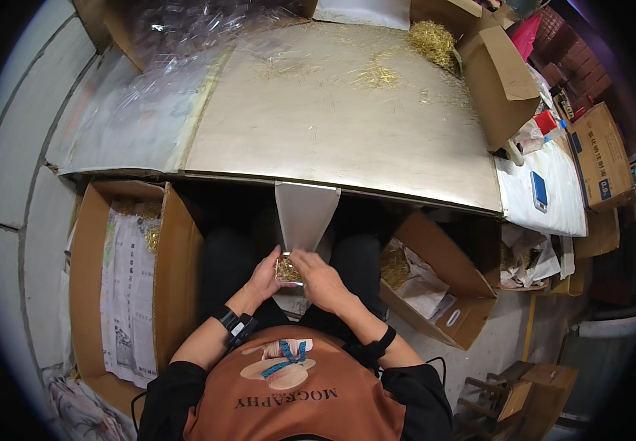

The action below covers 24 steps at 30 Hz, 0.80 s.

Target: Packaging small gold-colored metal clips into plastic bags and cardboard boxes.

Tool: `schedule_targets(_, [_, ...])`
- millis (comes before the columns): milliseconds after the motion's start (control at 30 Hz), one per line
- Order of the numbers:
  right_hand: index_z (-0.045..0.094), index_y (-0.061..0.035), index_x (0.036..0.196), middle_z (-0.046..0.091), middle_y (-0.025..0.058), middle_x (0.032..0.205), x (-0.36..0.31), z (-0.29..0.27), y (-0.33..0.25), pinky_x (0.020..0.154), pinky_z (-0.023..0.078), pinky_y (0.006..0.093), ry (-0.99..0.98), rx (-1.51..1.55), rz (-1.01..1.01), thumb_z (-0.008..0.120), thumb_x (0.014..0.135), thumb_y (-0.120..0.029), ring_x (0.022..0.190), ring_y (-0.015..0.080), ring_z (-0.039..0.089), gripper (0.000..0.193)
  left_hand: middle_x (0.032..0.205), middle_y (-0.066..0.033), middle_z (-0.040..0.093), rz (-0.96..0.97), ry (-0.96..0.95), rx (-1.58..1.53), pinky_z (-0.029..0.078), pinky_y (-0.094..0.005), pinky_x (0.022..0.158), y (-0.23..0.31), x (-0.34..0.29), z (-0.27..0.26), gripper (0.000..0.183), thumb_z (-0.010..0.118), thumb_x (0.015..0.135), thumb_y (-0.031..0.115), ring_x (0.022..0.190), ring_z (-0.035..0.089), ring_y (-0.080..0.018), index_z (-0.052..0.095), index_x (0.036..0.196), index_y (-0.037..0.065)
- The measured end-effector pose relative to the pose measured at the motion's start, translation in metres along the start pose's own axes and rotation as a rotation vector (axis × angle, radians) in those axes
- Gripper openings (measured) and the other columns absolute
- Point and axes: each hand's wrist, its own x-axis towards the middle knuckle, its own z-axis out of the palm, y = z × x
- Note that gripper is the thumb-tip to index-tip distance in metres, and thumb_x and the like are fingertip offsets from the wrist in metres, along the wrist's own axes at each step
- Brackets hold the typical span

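My left hand [263, 277] is closed around a small clear plastic box [288, 271], held in front of my body. Thin gold-coloured, needle-like pieces [287, 272] lie inside it. My right hand [321, 279] is at the box's right side, with its fingers stretched out over the edge and slightly blurred; I cannot tell how firmly they touch it. Just beyond both hands, a white chute [307, 213] slopes down from the table's front edge, and its lower end is close to the box.
The metal-topped table [332, 125] carries loose gold pieces and a gold heap [433, 44]. Clear plastic boxes [185, 37] pile up at the far left. Cardboard boxes stand left [178, 272] and right [443, 279] of my legs. A blue device [539, 191] lies on the right.
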Motion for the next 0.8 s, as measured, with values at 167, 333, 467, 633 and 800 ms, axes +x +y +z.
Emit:
schedule_targets(167, [0.054,-0.0024,0.12,0.052,0.017,0.125,-0.006,0.0,-0.009,0.096,0.043,0.0391,-0.116,0.126,0.029,0.052,0.075,0.008,0.114,0.0327,0.051,0.046,0.1,-0.0106,0.064,-0.039,-0.024,0.074,0.059,-0.0367,0.068,0.014,-0.016,0.004,0.047,0.032,0.099,0.041,0.084,0.067,-0.0214,0.056,0.113,0.002])
schedule_targets(333, [0.055,-0.0003,0.117,0.056,0.0173,0.121,-0.008,-0.026,-0.002,0.093,0.046,0.0382,0.172,0.148,0.046,0.058,0.077,0.001,0.113,0.0329,0.054,0.04,0.102,-0.0122,0.063,0.06,-0.074,0.18,0.06,-0.0302,0.057,0.033,-0.036,0.019,0.031,0.045,0.097,0.025,0.079,0.068,-0.0213,0.054,0.112,0.0])
schedule_targets(467, [0.04,-0.0003,0.134,0.04,0.0168,0.14,0.0,-0.032,-0.03,0.106,0.034,0.0405,0.111,-0.074,-0.166,0.063,0.08,-0.009,0.13,0.0317,0.038,0.059,0.103,-0.0114,0.063,0.057,-0.076,0.319,0.06,-0.0337,0.063,0.044,-0.041,0.03,0.031,0.042,0.098,0.027,0.086,0.067,-0.0208,0.054,0.112,0.001])
schedule_targets(633, [0.037,0.0017,0.135,0.036,0.0177,0.142,0.003,-0.03,-0.039,0.108,0.027,0.0438,0.024,-0.296,-0.192,0.06,0.084,-0.022,0.133,0.0308,0.033,0.061,0.112,-0.0126,0.06,0.116,-0.197,0.016,0.054,-0.0393,0.083,0.061,-0.048,0.061,0.034,0.038,0.1,0.028,0.102,0.061,-0.0218,0.051,0.117,0.002])
schedule_targets(800, [0.041,0.0008,0.133,0.038,0.0167,0.141,0.006,-0.037,-0.048,0.108,0.027,0.0451,0.047,-0.337,-0.207,0.06,0.084,-0.022,0.133,0.0295,0.033,0.057,0.113,-0.0136,0.058,0.255,-0.231,0.135,0.056,-0.0376,0.081,0.069,-0.059,0.075,0.031,0.044,0.097,0.019,0.101,0.061,-0.0208,0.045,0.122,0.001])
